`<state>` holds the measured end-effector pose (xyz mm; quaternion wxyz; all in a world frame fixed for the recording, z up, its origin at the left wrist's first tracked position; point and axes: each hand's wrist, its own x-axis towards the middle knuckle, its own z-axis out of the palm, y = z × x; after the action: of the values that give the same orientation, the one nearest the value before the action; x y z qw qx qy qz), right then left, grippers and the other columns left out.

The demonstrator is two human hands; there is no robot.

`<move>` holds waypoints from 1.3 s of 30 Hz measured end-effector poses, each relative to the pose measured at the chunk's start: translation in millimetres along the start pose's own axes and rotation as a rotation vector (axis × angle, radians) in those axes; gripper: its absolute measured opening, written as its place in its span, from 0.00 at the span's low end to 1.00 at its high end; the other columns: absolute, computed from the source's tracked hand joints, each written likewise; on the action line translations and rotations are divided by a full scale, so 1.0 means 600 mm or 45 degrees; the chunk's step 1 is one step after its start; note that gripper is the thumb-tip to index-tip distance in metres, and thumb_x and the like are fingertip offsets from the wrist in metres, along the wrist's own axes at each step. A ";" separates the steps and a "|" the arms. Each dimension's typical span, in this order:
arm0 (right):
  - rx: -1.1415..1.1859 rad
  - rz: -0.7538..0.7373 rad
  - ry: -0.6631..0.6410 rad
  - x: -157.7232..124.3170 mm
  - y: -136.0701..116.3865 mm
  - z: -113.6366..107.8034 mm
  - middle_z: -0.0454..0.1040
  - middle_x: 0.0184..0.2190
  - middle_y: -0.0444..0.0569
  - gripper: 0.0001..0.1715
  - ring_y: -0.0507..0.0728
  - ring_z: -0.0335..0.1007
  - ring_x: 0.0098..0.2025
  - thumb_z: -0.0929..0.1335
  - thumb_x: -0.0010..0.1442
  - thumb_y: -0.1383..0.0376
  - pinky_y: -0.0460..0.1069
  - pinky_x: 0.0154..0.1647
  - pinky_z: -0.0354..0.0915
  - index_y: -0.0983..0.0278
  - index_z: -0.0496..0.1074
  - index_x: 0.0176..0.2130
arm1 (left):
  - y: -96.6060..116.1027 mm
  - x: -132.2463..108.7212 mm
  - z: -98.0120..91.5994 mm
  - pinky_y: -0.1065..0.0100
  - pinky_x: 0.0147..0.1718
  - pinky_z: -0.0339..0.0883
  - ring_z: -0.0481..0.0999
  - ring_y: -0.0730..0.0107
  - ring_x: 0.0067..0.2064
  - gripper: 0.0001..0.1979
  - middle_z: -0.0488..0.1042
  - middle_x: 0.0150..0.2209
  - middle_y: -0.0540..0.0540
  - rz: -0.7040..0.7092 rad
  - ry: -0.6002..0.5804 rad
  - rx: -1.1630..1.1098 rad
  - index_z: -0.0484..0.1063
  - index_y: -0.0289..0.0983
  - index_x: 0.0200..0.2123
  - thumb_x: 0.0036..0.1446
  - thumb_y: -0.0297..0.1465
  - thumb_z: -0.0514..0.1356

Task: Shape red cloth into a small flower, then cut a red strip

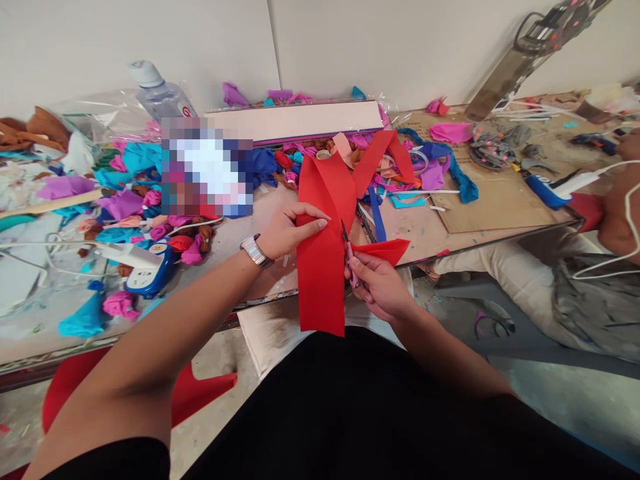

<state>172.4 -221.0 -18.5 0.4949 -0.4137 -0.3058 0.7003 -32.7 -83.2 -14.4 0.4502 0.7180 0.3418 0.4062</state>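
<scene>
A long red strip of what looks like crepe paper (321, 287) hangs over the table's front edge, its far part folded and twisted. My left hand (286, 230), with a metal watch on the wrist, pinches the strip between thumb and fingers. Small scissors (353, 265) with pink handles are held in my right hand (387, 285). Their narrow blades point away from me, at the strip's right edge. Beside my right hand, a folded red flap (390, 251) sticks out to the right. Another red piece (379, 162) lies behind on the scraps.
Crumpled coloured scraps (125, 200) cover the table's left side. A blue-and-white power adapter (150, 270) sits there, with a water bottle (159, 90) behind. At right are cardboard (480, 200), a dark cylindrical bottle (493, 80) and another person's arm (620, 200).
</scene>
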 end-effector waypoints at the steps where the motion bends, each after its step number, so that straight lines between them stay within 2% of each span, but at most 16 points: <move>1: 0.000 -0.001 0.004 0.000 0.000 0.000 0.73 0.27 0.39 0.25 0.42 0.50 0.17 0.82 0.55 0.49 0.43 0.16 0.39 0.63 0.75 0.37 | 0.000 0.000 0.000 0.60 0.45 0.78 0.85 0.58 0.41 0.21 0.87 0.41 0.40 -0.003 -0.002 0.001 0.87 0.39 0.38 0.55 0.51 0.74; 5: 0.009 0.000 0.011 0.000 -0.001 0.002 0.73 0.26 0.39 0.26 0.42 0.50 0.17 0.83 0.54 0.48 0.43 0.16 0.39 0.64 0.75 0.36 | -0.001 0.000 0.001 0.61 0.45 0.78 0.85 0.59 0.42 0.21 0.87 0.41 0.40 0.000 0.008 -0.004 0.87 0.38 0.38 0.56 0.50 0.74; 13: 0.001 -0.014 0.015 -0.002 -0.004 0.004 0.72 0.27 0.39 0.28 0.41 0.48 0.17 0.83 0.53 0.47 0.43 0.16 0.39 0.63 0.75 0.39 | 0.001 0.001 -0.002 0.59 0.46 0.78 0.84 0.57 0.43 0.20 0.87 0.42 0.40 0.012 -0.012 0.017 0.87 0.39 0.39 0.57 0.50 0.73; 18: -0.010 -0.015 0.009 -0.005 -0.004 0.003 0.72 0.27 0.39 0.27 0.41 0.48 0.17 0.82 0.55 0.47 0.43 0.16 0.40 0.64 0.74 0.37 | -0.012 0.005 -0.002 0.60 0.51 0.77 0.82 0.56 0.53 0.23 0.84 0.54 0.41 -0.049 0.003 -0.069 0.84 0.40 0.53 0.62 0.48 0.69; 21: 0.000 -0.011 0.008 -0.006 -0.003 0.004 0.73 0.28 0.39 0.27 0.41 0.48 0.16 0.82 0.56 0.47 0.43 0.16 0.40 0.63 0.73 0.36 | -0.026 0.007 0.001 0.61 0.50 0.78 0.82 0.56 0.54 0.24 0.82 0.58 0.41 -0.174 0.021 -0.212 0.83 0.41 0.55 0.59 0.47 0.71; 27: 0.009 -0.003 0.005 -0.008 -0.002 0.003 0.74 0.29 0.39 0.27 0.41 0.49 0.16 0.81 0.56 0.47 0.44 0.16 0.39 0.63 0.73 0.34 | -0.036 0.007 0.002 0.61 0.45 0.80 0.83 0.57 0.48 0.26 0.83 0.54 0.40 -0.271 -0.016 -0.287 0.84 0.39 0.52 0.53 0.44 0.76; 33: -0.003 0.010 0.008 -0.006 0.001 0.000 0.74 0.28 0.39 0.26 0.41 0.48 0.16 0.81 0.56 0.47 0.44 0.16 0.39 0.63 0.74 0.38 | -0.028 0.007 0.002 0.59 0.52 0.78 0.82 0.54 0.54 0.24 0.83 0.55 0.41 -0.225 -0.010 -0.142 0.85 0.40 0.52 0.54 0.43 0.75; 39: -0.023 0.007 0.015 0.000 0.004 -0.001 0.73 0.28 0.39 0.27 0.41 0.49 0.16 0.82 0.55 0.47 0.43 0.15 0.39 0.63 0.73 0.35 | -0.022 0.006 0.001 0.57 0.55 0.76 0.82 0.53 0.55 0.25 0.84 0.55 0.41 -0.169 -0.033 -0.070 0.84 0.39 0.53 0.55 0.45 0.74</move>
<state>171.8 -222.0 -20.6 0.4910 -0.4230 -0.3079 0.6966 -32.4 -75.6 -25.5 0.5000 0.6863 0.3716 0.3755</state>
